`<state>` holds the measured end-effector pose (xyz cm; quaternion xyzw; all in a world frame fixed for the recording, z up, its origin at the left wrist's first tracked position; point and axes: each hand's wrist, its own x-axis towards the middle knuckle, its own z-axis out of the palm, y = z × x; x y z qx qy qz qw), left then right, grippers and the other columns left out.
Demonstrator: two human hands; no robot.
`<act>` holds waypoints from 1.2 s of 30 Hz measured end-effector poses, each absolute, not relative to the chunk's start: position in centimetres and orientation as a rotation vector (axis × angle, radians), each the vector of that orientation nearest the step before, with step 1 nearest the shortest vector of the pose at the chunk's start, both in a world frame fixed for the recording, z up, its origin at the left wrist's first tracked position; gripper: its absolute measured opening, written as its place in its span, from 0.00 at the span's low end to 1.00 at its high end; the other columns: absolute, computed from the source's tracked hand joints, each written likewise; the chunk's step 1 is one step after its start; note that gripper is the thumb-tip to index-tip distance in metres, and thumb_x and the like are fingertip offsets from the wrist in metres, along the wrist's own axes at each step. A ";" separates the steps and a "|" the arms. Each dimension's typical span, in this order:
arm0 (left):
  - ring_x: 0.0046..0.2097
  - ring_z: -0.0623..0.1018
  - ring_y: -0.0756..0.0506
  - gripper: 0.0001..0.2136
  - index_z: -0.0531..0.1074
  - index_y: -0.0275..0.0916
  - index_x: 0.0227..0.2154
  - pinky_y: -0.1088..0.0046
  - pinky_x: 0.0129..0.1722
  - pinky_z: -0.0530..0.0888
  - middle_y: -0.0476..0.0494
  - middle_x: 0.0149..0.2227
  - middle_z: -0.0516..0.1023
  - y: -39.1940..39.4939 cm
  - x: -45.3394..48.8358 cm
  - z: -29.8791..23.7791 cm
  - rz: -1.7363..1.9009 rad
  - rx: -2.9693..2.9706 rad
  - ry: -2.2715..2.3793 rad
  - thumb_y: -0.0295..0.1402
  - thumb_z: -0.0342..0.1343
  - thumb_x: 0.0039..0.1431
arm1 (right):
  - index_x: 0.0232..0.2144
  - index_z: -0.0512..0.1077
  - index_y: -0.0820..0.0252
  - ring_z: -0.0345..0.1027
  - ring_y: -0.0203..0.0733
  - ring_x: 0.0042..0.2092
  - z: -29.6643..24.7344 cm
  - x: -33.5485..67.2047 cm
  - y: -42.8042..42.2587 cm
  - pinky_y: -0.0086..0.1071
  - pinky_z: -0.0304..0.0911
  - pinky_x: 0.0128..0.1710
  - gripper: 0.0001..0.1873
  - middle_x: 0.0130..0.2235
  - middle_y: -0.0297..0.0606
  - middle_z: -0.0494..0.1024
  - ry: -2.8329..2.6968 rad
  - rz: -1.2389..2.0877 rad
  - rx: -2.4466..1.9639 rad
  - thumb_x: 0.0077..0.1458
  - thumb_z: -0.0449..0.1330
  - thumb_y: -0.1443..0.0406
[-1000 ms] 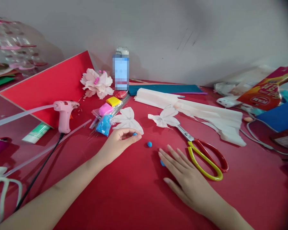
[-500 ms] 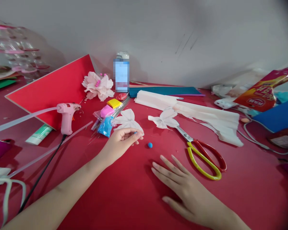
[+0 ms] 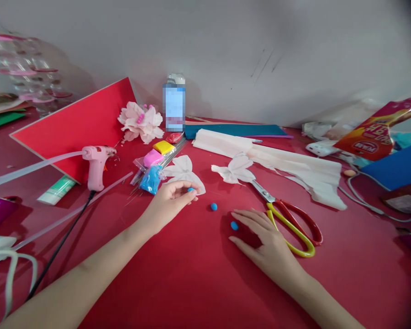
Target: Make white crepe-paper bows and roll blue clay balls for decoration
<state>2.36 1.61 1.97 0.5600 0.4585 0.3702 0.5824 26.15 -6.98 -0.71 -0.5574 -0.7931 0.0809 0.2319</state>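
My left hand pinches a small piece of blue clay between thumb and fingertips, at the edge of the white paper petals. A blue clay ball lies on the red tabletop between my hands. My right hand is open, thumb and fingers apart, beside a second blue ball that sits in the gap between them. The scissors with red and yellow handles lie just beyond my right hand, their blades by a second set of paper petals.
A pink glue gun with its cord lies at the left, near a leaning red board. Clay packets and a paper flower sit behind my left hand. A phone stands by the wall; white crepe paper stretches rightward.
My right hand has lifted and curled from lying flat, showing a blue ball that was hidden under it. My left hand has shifted slightly left, with more of its blue clay visible.
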 end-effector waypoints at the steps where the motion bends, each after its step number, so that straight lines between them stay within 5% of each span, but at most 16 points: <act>1: 0.38 0.78 0.48 0.10 0.74 0.37 0.36 0.71 0.41 0.74 0.43 0.40 0.79 1.6 2.3 2.0 0.862 1.303 1.077 0.35 0.57 0.52 | 0.45 0.72 0.55 0.68 0.50 0.50 -0.7 25.9 -6.7 0.48 0.67 0.49 0.14 0.46 0.43 0.75 -2.152 0.242 -1.509 0.56 0.57 0.61; 10: 0.38 0.77 0.49 0.10 0.74 0.38 0.37 0.73 0.42 0.73 0.44 0.42 0.78 1.6 2.2 1.8 0.840 1.343 1.055 0.35 0.56 0.54 | 0.35 0.72 0.56 0.72 0.42 0.36 -0.4 24.5 -4.4 0.35 0.71 0.37 0.08 0.35 0.38 0.77 -1.963 0.472 -1.442 0.55 0.60 0.59; 18: 0.38 0.77 0.50 0.09 0.73 0.38 0.38 0.73 0.43 0.73 0.45 0.41 0.78 1.8 2.1 1.8 0.818 1.353 1.070 0.35 0.56 0.54 | 0.46 0.71 0.53 0.71 0.46 0.44 -0.1 25.1 -4.4 0.41 0.70 0.43 0.16 0.43 0.39 0.77 -2.034 0.477 -1.517 0.53 0.62 0.61; 31: 0.36 0.78 0.49 0.08 0.75 0.39 0.35 0.72 0.41 0.74 0.46 0.35 0.79 1.7 2.2 1.9 0.822 1.375 1.097 0.35 0.56 0.54 | 0.35 0.74 0.54 0.70 0.45 0.41 -0.1 25.0 -4.2 0.39 0.70 0.41 0.06 0.39 0.40 0.75 -2.038 0.478 -1.503 0.54 0.60 0.61; 36: 0.36 0.78 0.48 0.07 0.75 0.39 0.35 0.72 0.41 0.74 0.47 0.34 0.78 1.7 2.2 2.1 0.821 1.392 1.092 0.34 0.56 0.53 | 0.39 0.74 0.54 0.71 0.45 0.41 0.0 25.0 -4.3 0.39 0.70 0.41 0.09 0.40 0.40 0.75 -2.066 0.471 -1.506 0.54 0.60 0.61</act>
